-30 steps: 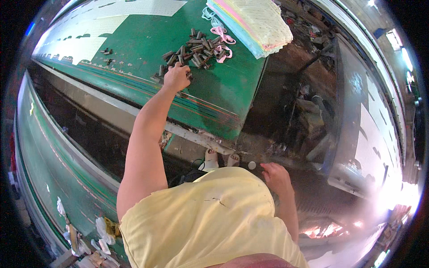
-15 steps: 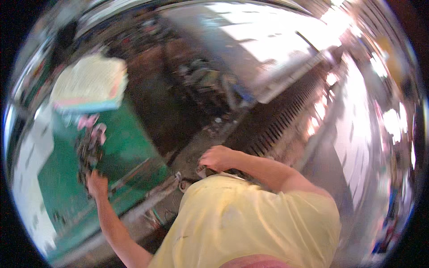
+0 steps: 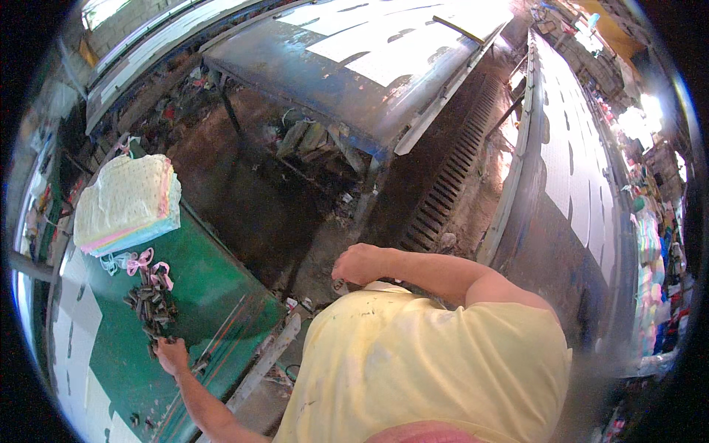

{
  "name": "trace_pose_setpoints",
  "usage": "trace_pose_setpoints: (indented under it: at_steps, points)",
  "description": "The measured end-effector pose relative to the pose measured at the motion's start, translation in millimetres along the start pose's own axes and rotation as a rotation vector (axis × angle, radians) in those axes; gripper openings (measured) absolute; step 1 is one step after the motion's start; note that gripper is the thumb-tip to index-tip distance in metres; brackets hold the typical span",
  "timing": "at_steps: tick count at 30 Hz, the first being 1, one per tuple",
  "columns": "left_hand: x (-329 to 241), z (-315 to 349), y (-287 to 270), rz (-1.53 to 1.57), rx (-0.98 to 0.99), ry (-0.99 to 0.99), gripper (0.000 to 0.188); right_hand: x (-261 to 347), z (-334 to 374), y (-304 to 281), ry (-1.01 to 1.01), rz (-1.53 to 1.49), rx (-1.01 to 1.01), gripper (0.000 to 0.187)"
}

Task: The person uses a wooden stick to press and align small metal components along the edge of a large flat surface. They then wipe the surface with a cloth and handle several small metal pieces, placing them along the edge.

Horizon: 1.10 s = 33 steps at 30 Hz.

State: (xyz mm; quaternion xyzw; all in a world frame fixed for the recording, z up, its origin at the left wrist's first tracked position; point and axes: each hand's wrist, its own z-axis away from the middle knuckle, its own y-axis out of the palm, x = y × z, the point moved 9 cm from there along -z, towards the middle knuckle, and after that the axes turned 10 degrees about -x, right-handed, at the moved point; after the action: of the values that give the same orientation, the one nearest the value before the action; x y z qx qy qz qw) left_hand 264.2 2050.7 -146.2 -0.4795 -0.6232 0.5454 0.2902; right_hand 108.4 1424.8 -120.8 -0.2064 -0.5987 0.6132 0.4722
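Observation:
My left hand [image 3: 173, 356] is at the near end of a heap of small dark pieces [image 3: 153, 303] on a green-topped table [image 3: 210, 258]. Its fingers are bent and closed on the pieces there; which piece they grip is hidden. Beyond the heap lie pink ribbon-like loops [image 3: 140, 261], next to a thick stack of soft sheets [image 3: 129, 196], pale yellow on top with pink and blue layers below. In front of my yellow shirt, my right hand [image 3: 358, 264] is curled into a fist. A small dark object [image 3: 340, 286] shows under its fingers, too little of it to name.
A large dark table [image 3: 325, 66] with white sheets stands ahead, and a long one [image 3: 569, 170] runs along the right. Between them lies a slotted floor grating [image 3: 450, 184]. Rubble [image 3: 310, 136] sits under the front table; colourful stacks [image 3: 650, 258] line the far right.
The blurred view has become sharp and turned a little. My left hand stays by the dark pieces and appears lower in view; the right fist stays in front of my shirt.

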Motion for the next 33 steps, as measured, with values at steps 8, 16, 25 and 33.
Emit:
trace_pose_setpoints:
  at_steps: [8, 16, 25, 33]
  points:
    - [17.9, 19.7, -28.4, 1.359, -0.067, -0.481, 0.036, 1.9, -4.5, -19.7, -0.041, -0.060, -0.073, 0.029]
    - [103.7, 59.4, -31.9, 1.722, -0.483, -0.807, 0.024, 40.0, -72.5, -20.3, -0.274, -0.041, 0.066, 0.032]
    - [93.1, 125.6, -73.3, 2.176, -0.301, -0.584, 0.026, 103.9, -144.2, -39.2, -0.556, -0.084, -0.105, 0.043]
    - [31.3, 183.1, -83.8, 2.321, -0.236, -0.509, 0.038, 183.2, -281.4, -46.4, -0.765, -0.129, -0.238, 0.076]
